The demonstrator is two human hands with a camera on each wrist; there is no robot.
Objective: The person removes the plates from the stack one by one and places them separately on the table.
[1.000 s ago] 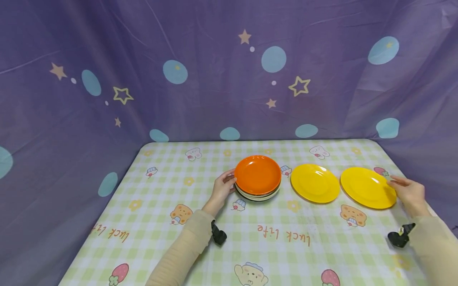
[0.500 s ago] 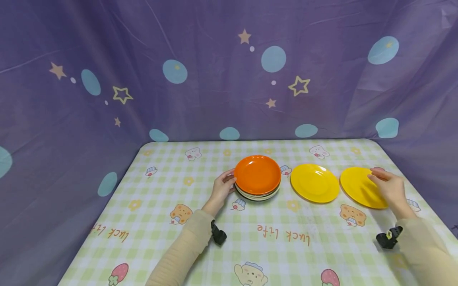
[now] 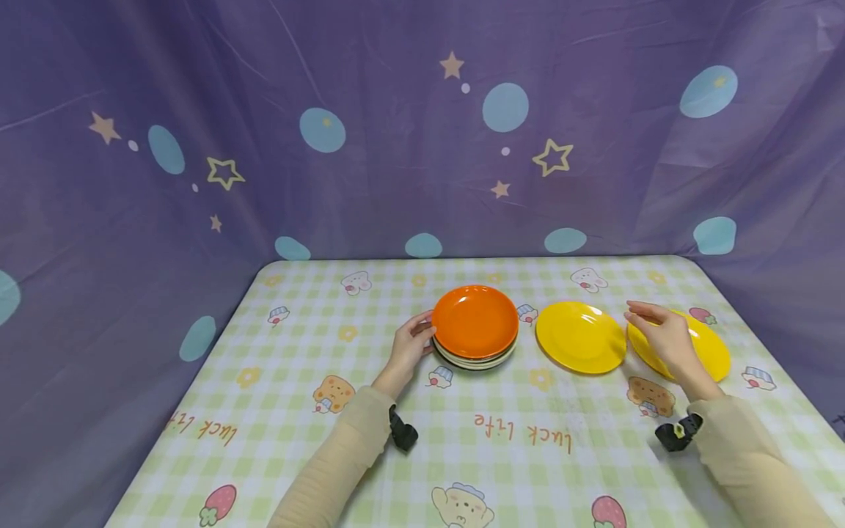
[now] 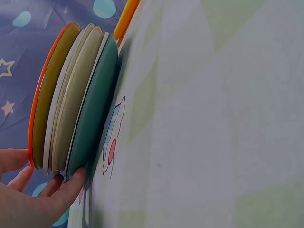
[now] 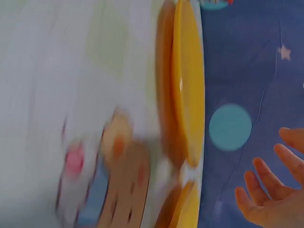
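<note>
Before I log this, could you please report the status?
Left grip holding edge of plate stack. Right grip empty, over right-hand yellow plate. Left-hand yellow plate lies between right grip and stack.

The head camera looks forward and down from above the near side, far enough back to take in the checked tablecloth [image 3: 502,469] and purple curtain [image 3: 396,183]. The left wrist view sits low and close, tipped sideways, facing the stack of plates [image 4: 71,104] edge-on; the right wrist view — low too, rolled the opposite way — meets two yellow plates [image 5: 192,90] nearly edge-on. Head and left wrist share the stack; head and right wrist, the yellow pair.
</note>
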